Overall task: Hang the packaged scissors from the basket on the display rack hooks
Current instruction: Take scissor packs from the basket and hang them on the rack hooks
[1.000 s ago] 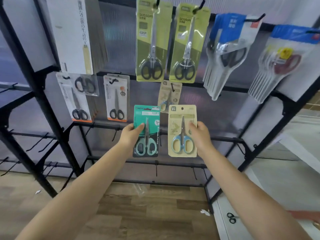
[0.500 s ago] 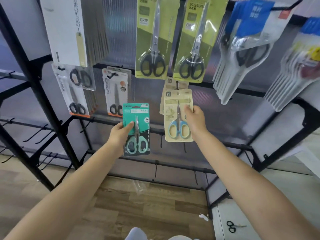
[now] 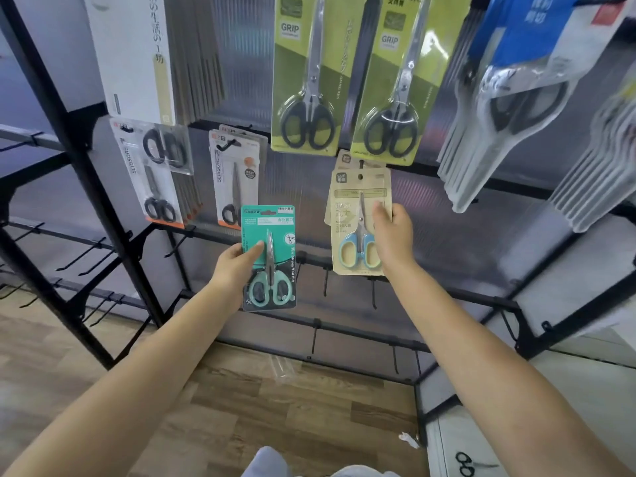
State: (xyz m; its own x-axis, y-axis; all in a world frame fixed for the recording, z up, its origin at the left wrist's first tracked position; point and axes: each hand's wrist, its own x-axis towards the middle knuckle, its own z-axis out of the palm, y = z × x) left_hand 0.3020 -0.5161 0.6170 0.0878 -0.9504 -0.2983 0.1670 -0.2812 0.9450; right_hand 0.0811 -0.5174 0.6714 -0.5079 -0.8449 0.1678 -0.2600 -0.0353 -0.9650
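My left hand grips a green card pack of teal-handled scissors by its left edge, held upright in front of the rack's middle rail. My right hand pinches the right edge of a beige card pack of blue-handled scissors, raised so its top hole lies just under a black hook. That hook carries another beige pack behind it. The basket is out of view.
The black display rack holds green packs of black-handled scissors, clear-packed scissors at left and blue-topped packs at right. Bare hooks stick out at lower left. A loose pair of scissors lies on the floor.
My right hand has lifted the beige pack up toward the hook with the matching pack. My left hand with the green pack has stayed low, drifting slightly left as the view moved closer.
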